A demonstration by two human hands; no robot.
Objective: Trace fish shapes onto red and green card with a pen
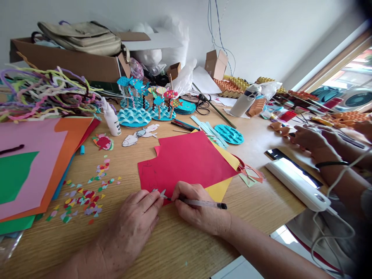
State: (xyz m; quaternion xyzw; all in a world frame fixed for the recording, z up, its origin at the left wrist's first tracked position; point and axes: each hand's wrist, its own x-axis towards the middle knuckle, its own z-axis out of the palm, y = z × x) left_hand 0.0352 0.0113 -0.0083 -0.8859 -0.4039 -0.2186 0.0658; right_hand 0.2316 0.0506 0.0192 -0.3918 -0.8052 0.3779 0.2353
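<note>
While L hand touches cutout, pen sits btwn R fingers

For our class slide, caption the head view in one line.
Right hand holds a pen at the near edge of red paper, left hand alongside, paper bits scattered nearby.
</note>
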